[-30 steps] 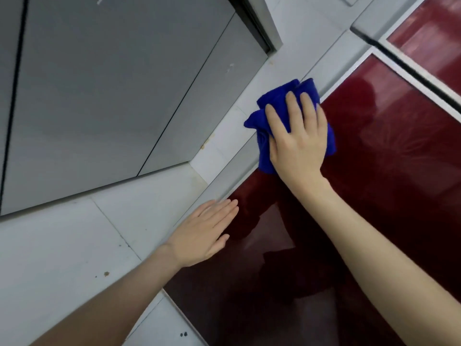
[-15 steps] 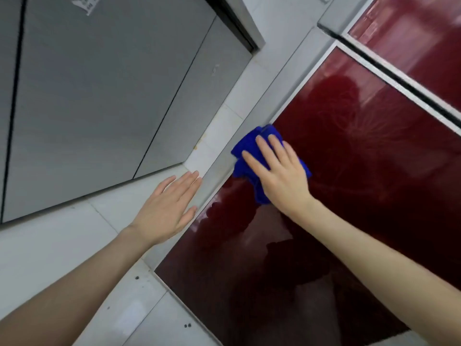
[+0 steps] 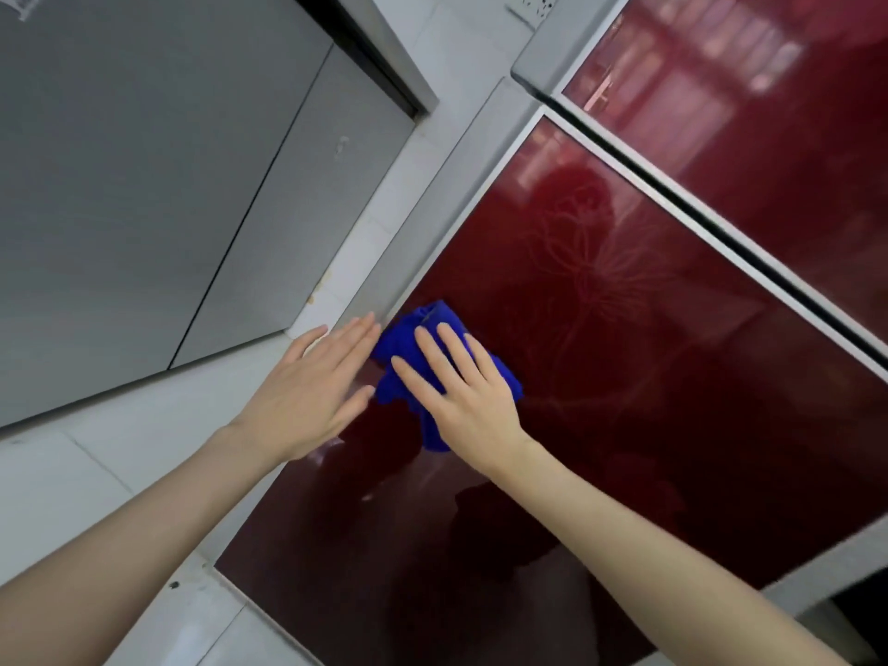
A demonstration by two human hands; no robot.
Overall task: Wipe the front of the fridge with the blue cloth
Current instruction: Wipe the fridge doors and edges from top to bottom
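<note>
We see the right hand (image 3: 473,401) lying flat, fingers straight and a little spread, on the crumpled blue cloth (image 3: 401,343). It presses the cloth against the glossy dark red fridge door (image 3: 648,377), near the left edge of this door. The left hand (image 3: 307,391) is also flat, just beside the cloth. Further left are a white tiled wall (image 3: 120,454) and a grey cabinet (image 3: 144,185).
</note>
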